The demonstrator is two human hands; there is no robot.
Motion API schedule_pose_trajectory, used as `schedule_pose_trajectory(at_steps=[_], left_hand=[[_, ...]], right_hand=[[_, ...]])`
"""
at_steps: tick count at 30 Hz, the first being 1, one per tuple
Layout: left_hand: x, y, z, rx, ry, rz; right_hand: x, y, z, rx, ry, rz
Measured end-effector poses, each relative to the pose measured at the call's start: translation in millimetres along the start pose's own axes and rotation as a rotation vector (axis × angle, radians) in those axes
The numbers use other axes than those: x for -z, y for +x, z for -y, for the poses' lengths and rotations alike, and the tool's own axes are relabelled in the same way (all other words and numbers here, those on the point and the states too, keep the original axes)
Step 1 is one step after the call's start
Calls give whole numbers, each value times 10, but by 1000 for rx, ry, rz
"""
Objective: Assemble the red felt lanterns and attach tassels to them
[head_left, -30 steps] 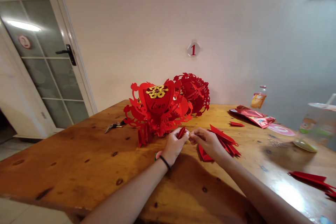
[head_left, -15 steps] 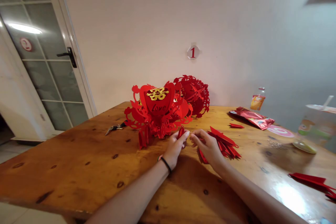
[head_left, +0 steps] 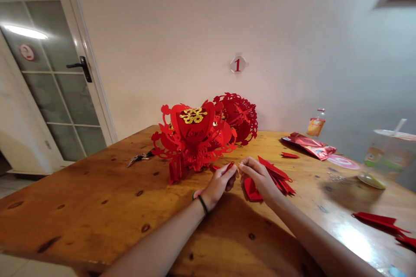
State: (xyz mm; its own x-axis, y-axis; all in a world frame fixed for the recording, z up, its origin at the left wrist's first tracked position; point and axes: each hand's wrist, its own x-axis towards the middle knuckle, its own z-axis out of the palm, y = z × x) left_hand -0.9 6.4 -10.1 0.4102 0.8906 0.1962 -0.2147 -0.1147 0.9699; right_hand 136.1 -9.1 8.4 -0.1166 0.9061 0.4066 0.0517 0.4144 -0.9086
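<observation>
My left hand (head_left: 218, 186) is closed on a small red felt piece (head_left: 230, 165), its tip sticking out above the thumb. Across a narrow gap, my right hand (head_left: 258, 178) pinches a tiny thin metal piece (head_left: 239, 164), too small to name exactly. Just beyond the hands stands a red cut-out lantern (head_left: 195, 132) with a gold double-happiness sign and the word "love". Behind it leans a second red lantern (head_left: 240, 117). A pile of folded red felt pieces (head_left: 278, 175) lies beside and partly behind my right hand.
Keys (head_left: 139, 159) lie left of the lantern on the wooden table (head_left: 97, 220). To the right are a red foil packet (head_left: 308, 145), a bottle (head_left: 316, 123), small metal bits (head_left: 337, 177), a plastic cup (head_left: 386, 156) and more red pieces (head_left: 378, 220).
My hands have drawn slightly apart; the red piece in my left hand now tilts to the right. The whole view has shifted a little, and the lanterns stay in place.
</observation>
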Motion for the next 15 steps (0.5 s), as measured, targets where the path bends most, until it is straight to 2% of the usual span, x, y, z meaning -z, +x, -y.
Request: schedule_pose_trajectory(at_steps=[5, 15], left_hand=[[23, -36, -19, 22, 1, 119], [1, -56, -56, 26, 64, 128]], right_hand=[[9, -2, 46, -52, 45, 55], [3, 3, 72, -114, 117, 70]])
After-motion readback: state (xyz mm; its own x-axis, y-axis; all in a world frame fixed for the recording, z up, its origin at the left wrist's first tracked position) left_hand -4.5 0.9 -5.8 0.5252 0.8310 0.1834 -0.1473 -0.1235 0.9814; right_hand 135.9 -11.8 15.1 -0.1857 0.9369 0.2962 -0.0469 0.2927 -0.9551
